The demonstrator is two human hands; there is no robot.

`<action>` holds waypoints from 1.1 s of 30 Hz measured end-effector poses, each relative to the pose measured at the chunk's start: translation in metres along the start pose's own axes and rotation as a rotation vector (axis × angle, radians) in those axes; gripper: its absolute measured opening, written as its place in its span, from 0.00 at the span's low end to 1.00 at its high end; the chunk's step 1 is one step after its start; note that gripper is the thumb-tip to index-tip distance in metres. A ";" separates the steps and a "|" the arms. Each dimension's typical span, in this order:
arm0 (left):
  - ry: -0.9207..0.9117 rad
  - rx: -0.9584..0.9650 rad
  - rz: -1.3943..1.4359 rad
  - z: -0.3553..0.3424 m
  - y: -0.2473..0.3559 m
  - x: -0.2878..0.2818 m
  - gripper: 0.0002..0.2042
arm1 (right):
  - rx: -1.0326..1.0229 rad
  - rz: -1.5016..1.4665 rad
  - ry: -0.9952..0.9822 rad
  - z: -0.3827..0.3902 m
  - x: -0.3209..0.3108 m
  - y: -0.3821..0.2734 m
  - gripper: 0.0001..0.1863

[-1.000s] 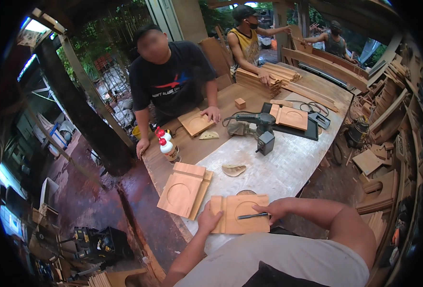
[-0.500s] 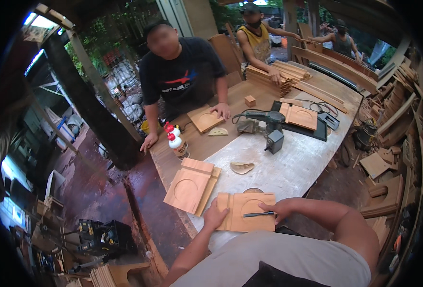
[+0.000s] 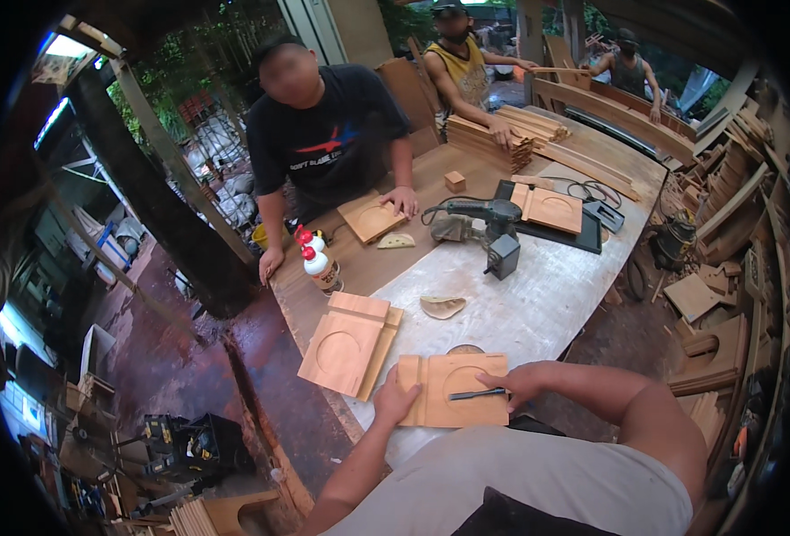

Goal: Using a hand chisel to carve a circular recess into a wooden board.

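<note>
A light wooden board (image 3: 444,402) with a round recess and a groove across its left part lies in front of me at the table's near edge. My left hand (image 3: 397,399) grips the board's left edge, thumb on top. My right hand (image 3: 522,386), at the board's right edge, is closed on a chisel (image 3: 477,394). The dark blade points left across the recess; the handle is hidden in my hand. Behind the board a round brown object (image 3: 465,349) shows only its edge. Two similar boards (image 3: 344,344) lie stacked to the left.
Beyond lie a half-moon piece (image 3: 442,307), a power sander (image 3: 493,223), white bottles with red caps (image 3: 321,270) and a black tray (image 3: 591,234) holding another board. A person (image 3: 328,134) across the table touches a board (image 3: 363,219). Another person (image 3: 457,71) stands by stacked slats (image 3: 489,143).
The whole view has shifted slightly, so the table's things sit a little further left. The chisel has turned a little in my right hand, its blade looking narrower. My left hand keeps its hold.
</note>
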State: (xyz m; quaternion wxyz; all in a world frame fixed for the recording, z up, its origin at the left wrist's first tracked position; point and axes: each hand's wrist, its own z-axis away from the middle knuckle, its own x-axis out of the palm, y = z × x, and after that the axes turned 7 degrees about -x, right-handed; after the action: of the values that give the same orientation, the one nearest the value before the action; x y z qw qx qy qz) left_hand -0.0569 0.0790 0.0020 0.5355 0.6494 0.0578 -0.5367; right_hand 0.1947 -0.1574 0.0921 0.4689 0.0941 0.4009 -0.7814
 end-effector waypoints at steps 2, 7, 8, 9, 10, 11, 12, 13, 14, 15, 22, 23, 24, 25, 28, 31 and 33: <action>0.032 0.001 -0.009 0.001 0.002 0.000 0.41 | -0.041 0.066 0.063 -0.009 0.007 0.010 0.62; 0.005 -0.004 0.039 0.005 0.010 -0.006 0.40 | -0.012 0.008 0.049 -0.012 0.010 0.014 0.62; 0.011 -0.005 0.054 0.004 0.012 -0.007 0.40 | -0.024 0.025 0.060 -0.013 0.010 0.016 0.62; 0.007 0.000 0.053 0.003 0.011 -0.007 0.40 | -0.020 0.021 0.064 -0.015 0.010 0.018 0.62; 0.014 0.006 0.063 0.005 0.009 -0.006 0.39 | -0.011 -0.024 0.041 -0.016 0.010 0.018 0.62; 0.022 0.011 0.072 0.005 0.008 -0.005 0.39 | -0.003 -0.069 0.017 -0.017 0.010 0.018 0.62; 0.020 0.013 0.071 0.004 0.008 -0.004 0.39 | -0.002 -0.071 0.019 -0.016 0.011 0.019 0.62; 0.026 0.020 0.072 0.005 0.008 -0.005 0.39 | -0.024 -0.020 0.041 -0.012 0.010 0.015 0.63; 0.032 0.026 0.073 0.005 0.008 -0.005 0.38 | -0.046 0.031 0.063 -0.010 0.008 0.012 0.63; 0.030 0.026 0.072 0.005 0.007 -0.004 0.38 | -0.047 0.029 0.063 -0.010 0.007 0.012 0.63; 0.030 0.029 0.071 0.003 0.008 -0.004 0.38 | -0.021 -0.033 0.028 -0.008 0.004 0.008 0.63; 0.036 0.031 0.070 0.004 0.008 -0.004 0.38 | -0.025 -0.020 0.041 -0.007 0.004 0.008 0.63; 0.034 0.032 0.070 0.004 0.008 -0.005 0.38 | -0.024 -0.021 0.041 -0.007 0.005 0.008 0.63; 0.025 0.021 0.079 0.005 0.009 -0.006 0.38 | -0.026 -0.021 0.044 -0.007 0.005 0.008 0.63; 0.019 0.015 0.088 0.005 0.010 -0.006 0.38 | -0.021 -0.023 0.047 -0.004 0.004 0.005 0.63; 0.020 0.016 0.079 0.006 0.013 -0.008 0.38 | -0.006 -0.020 0.044 0.001 0.000 -0.002 0.63; 0.014 0.014 0.069 0.007 0.012 -0.006 0.38 | 0.004 -0.017 0.039 0.001 0.001 -0.003 0.63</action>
State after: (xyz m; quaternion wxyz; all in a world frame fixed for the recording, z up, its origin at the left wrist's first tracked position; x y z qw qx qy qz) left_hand -0.0559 0.0723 0.0155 0.5488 0.6585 0.0355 -0.5138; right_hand 0.1920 -0.1587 0.0939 0.4541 0.1070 0.4093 -0.7841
